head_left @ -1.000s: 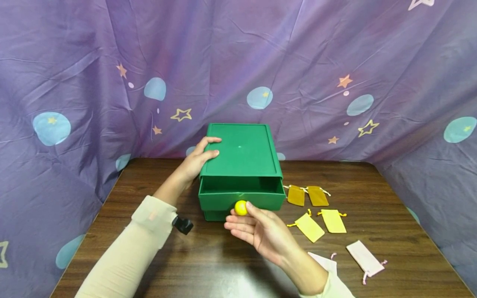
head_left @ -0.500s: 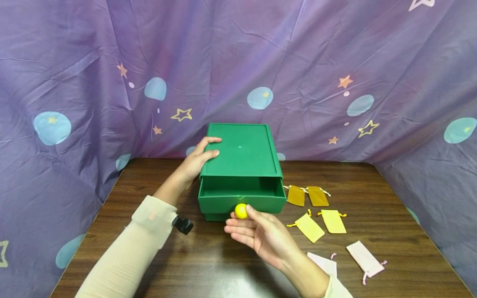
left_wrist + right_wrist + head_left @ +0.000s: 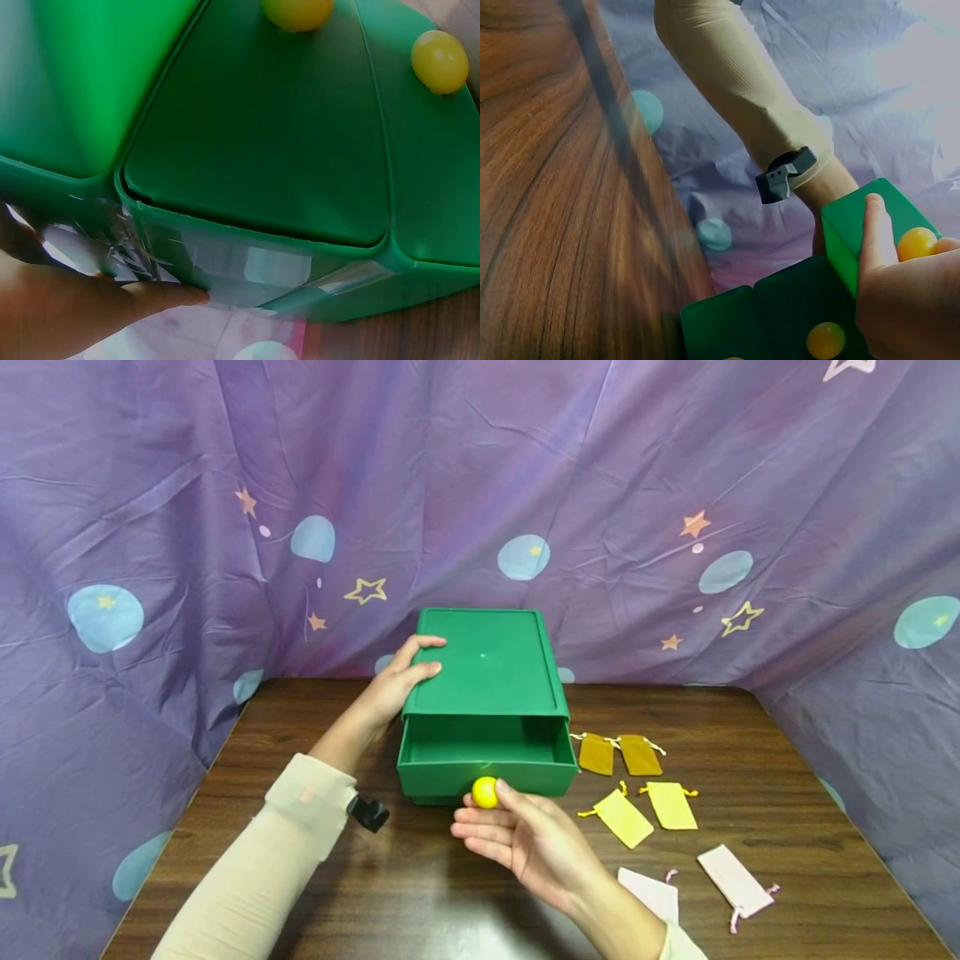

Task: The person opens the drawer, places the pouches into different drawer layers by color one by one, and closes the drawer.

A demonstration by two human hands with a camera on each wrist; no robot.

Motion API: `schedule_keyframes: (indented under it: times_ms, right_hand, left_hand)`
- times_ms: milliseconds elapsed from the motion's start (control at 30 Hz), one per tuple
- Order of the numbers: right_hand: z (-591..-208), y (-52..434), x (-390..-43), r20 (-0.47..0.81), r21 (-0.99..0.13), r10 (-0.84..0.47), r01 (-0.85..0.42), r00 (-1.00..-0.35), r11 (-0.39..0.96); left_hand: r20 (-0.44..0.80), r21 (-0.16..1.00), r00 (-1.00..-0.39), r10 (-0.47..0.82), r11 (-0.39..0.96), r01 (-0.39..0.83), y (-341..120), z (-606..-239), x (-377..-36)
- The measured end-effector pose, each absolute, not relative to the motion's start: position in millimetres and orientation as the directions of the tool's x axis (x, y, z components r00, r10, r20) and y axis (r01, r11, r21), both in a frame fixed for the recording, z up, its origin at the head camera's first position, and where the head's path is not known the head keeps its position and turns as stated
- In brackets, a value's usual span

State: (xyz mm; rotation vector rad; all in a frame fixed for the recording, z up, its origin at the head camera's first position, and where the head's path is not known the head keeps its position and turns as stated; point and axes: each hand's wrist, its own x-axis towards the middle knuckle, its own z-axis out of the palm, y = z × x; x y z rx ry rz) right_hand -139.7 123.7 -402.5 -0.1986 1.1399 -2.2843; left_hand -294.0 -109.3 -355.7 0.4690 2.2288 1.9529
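At frame centre my right hand [image 3: 525, 843] pinched the yellow knob [image 3: 484, 792] of the partly open drawer [image 3: 486, 752] while my left hand [image 3: 397, 681] lay flat, fingers relaxed, on the green box [image 3: 483, 664]; best: pull straight, brace firmly.

Even indoor light, wrist views warped, blurred, glare top right.
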Motion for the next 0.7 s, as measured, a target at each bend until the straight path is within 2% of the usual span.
schedule_keyframes:
  times_ms: [700]
  right_hand:
    - [-402.3, 126.2, -131.0, -0.120, -0.771, -0.577, 0.442, -0.808, -0.459]
  left_hand:
    - [0.089, 0.986, -0.943, 0.320, 0.105, 0.129, -108.4, -355.7, -294.1]
